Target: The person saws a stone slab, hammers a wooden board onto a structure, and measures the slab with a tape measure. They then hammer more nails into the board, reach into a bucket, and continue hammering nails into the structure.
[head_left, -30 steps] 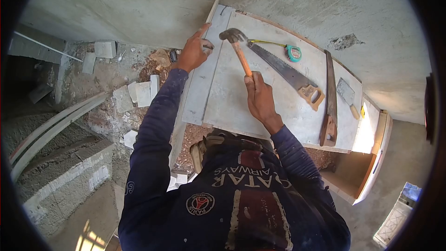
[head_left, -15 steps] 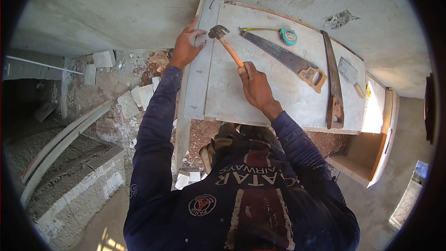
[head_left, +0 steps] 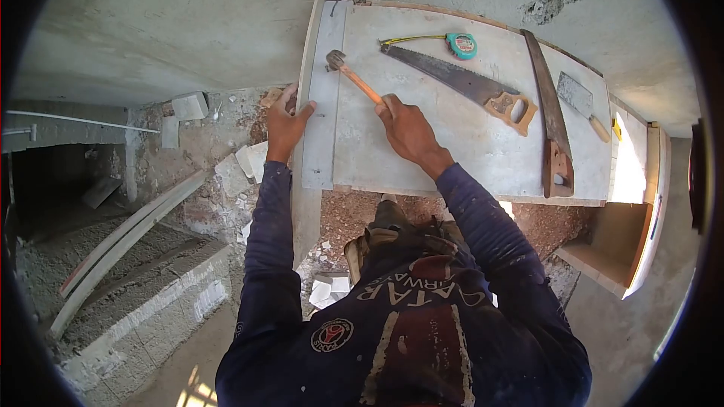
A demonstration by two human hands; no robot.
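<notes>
My right hand is closed round the orange handle of a claw hammer. The hammer's head rests over, or just above, a grey plank that lies along the left end of the white worktop. Gripping the edge of an upright board at that end is my left hand, its thumb on the near face and its fingers behind. A few small nails show in the grey plank.
A handsaw, a teal tape measure, a second saw and a trowel-like blade lie on the worktop. Two long planks lean at the left. Broken white blocks litter the floor. An open wooden box stands right.
My left hand has moved down from near the hammer head and taken hold of the upright board. The hammer has shifted slightly left. The view has also shifted a little.
</notes>
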